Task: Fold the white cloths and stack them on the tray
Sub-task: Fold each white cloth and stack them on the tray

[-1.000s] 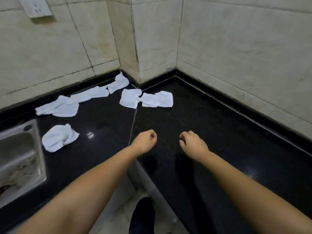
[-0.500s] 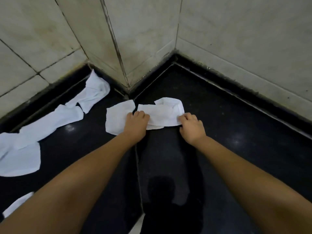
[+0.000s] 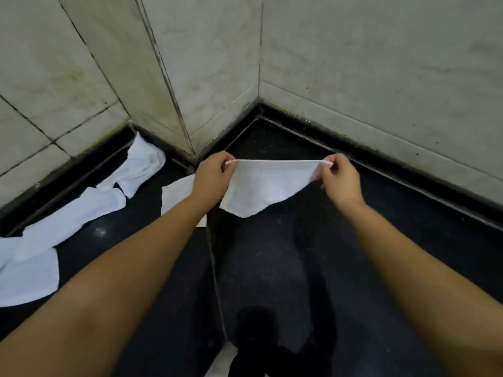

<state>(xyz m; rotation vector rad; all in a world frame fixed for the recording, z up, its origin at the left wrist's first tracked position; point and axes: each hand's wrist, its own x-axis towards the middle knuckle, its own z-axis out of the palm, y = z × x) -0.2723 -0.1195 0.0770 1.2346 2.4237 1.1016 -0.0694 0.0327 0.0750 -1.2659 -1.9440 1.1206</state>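
Two corners of one white cloth [image 3: 268, 183] are pinched, one in my left hand [image 3: 211, 178], one in my right hand [image 3: 339, 176]. It hangs above the black tabletop [image 3: 394, 227]. It looks soft, light and floppy, so corners are the best place to hold.

Above the black countertop's [image 3: 340, 254] back corner, the left hand [image 3: 211, 176] and right hand [image 3: 339, 178] pinch a white cloth's [image 3: 268, 186] top corners; other white cloths [image 3: 81, 210] lie along the left wall edge.
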